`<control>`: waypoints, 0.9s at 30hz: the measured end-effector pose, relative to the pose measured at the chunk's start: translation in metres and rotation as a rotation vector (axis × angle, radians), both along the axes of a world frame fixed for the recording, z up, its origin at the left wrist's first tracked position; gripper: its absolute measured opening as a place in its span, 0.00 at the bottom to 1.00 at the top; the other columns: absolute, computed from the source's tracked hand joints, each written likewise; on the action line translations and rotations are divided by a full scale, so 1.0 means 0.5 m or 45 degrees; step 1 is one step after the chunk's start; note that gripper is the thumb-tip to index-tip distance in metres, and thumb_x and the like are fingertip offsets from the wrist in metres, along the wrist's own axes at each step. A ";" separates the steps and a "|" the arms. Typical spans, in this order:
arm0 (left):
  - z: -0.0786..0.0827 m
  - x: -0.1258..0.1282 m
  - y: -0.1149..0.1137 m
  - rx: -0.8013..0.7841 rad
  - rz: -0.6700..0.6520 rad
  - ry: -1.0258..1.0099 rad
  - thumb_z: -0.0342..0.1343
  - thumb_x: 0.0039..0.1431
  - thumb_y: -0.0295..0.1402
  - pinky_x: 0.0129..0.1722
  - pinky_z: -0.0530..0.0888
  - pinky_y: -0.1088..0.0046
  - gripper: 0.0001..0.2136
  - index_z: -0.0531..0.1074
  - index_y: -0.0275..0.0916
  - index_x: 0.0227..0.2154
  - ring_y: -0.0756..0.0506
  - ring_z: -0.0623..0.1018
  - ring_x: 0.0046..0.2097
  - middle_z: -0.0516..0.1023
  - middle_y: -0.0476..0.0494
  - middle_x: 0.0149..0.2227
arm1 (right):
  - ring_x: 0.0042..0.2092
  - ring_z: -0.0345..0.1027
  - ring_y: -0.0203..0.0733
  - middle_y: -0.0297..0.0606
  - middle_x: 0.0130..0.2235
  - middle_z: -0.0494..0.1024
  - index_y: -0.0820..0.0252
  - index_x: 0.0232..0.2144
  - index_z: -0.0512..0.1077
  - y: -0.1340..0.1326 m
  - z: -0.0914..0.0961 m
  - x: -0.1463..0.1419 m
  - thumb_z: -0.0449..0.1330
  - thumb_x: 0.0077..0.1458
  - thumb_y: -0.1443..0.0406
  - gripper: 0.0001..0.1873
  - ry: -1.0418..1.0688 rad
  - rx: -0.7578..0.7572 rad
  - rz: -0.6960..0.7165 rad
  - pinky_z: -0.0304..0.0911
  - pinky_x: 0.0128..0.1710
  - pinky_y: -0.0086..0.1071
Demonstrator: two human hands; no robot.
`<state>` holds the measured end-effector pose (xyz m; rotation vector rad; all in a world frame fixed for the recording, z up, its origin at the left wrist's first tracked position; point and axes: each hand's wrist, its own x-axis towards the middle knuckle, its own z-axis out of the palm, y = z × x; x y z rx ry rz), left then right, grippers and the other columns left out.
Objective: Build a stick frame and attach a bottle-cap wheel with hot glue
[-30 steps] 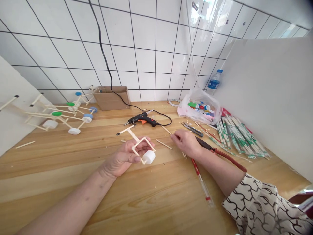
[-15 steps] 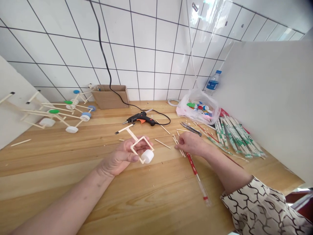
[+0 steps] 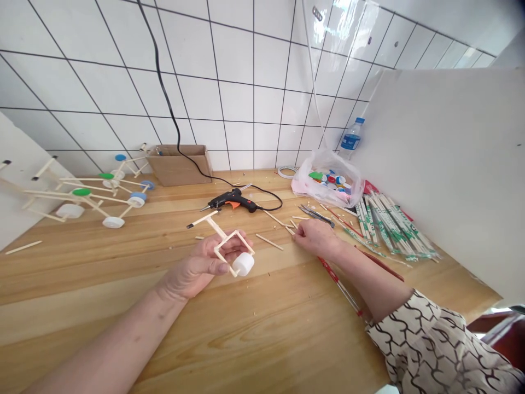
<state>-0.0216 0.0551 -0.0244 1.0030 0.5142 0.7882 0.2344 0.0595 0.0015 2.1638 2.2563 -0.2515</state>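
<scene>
My left hand (image 3: 211, 258) is closed on a small frame of wooden sticks (image 3: 222, 236). The frame has a black-tipped crossbar at its upper end and a fork at its lower end. A white bottle cap (image 3: 244, 264) sits between the fork's arms like a wheel. My right hand (image 3: 315, 236) is low over the table, its fingers pinched at short wooden sticks (image 3: 290, 230); the palm hides part of them. Another cut stick (image 3: 269, 242) lies between the two hands. Behind the right hand are scissors (image 3: 315, 215).
A black glue gun (image 3: 232, 200) with its cord lies behind the left hand. Stick models with cap wheels (image 3: 114, 222) stand at the left, near a cardboard box (image 3: 180, 167). At the right are a bag of caps (image 3: 301, 183), wrapped chopsticks (image 3: 397, 227) and a bottle (image 3: 351, 139).
My right hand has closed in on the short sticks, and their lower ends no longer show below it. The red-marked clear wrapper has shifted right, under the forearm. My left hand still holds the frame.
</scene>
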 end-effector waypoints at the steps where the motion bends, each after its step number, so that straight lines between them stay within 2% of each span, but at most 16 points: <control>1: 0.000 0.000 0.000 -0.001 -0.003 -0.001 0.67 0.30 0.27 0.41 0.67 0.71 0.25 0.75 0.39 0.38 0.41 0.72 0.44 0.78 0.43 0.39 | 0.35 0.72 0.46 0.42 0.30 0.79 0.59 0.23 0.72 0.000 0.001 0.001 0.55 0.49 0.64 0.09 0.011 -0.004 0.008 0.58 0.29 0.31; 7: -0.002 -0.001 0.000 -0.007 -0.011 -0.018 0.66 0.30 0.26 0.39 0.67 0.71 0.25 0.74 0.38 0.39 0.42 0.72 0.41 0.77 0.42 0.38 | 0.31 0.71 0.42 0.38 0.27 0.78 0.59 0.21 0.71 0.001 0.002 0.004 0.57 0.47 0.66 0.06 0.091 0.010 0.026 0.55 0.26 0.28; 14: 0.002 -0.001 0.000 -0.020 -0.017 -0.022 0.66 0.31 0.25 0.42 0.66 0.69 0.25 0.74 0.38 0.39 0.40 0.71 0.44 0.77 0.42 0.40 | 0.30 0.67 0.36 0.36 0.30 0.77 0.59 0.29 0.70 -0.020 -0.004 -0.016 0.51 0.55 0.63 0.09 0.189 0.166 0.066 0.53 0.26 0.26; 21: 0.005 0.002 0.002 -0.032 -0.012 -0.026 0.66 0.29 0.26 0.43 0.66 0.70 0.24 0.74 0.39 0.38 0.41 0.71 0.45 0.75 0.44 0.40 | 0.27 0.66 0.36 0.35 0.27 0.76 0.58 0.26 0.70 -0.012 -0.018 -0.059 0.53 0.52 0.66 0.07 0.211 0.066 0.183 0.49 0.23 0.27; 27: 0.005 0.003 0.001 -0.029 -0.024 -0.028 0.65 0.30 0.24 0.39 0.67 0.72 0.24 0.74 0.39 0.38 0.42 0.71 0.43 0.75 0.43 0.40 | 0.30 0.69 0.40 0.39 0.29 0.78 0.58 0.27 0.72 -0.003 0.000 -0.088 0.53 0.52 0.66 0.08 0.174 -0.020 0.167 0.52 0.25 0.28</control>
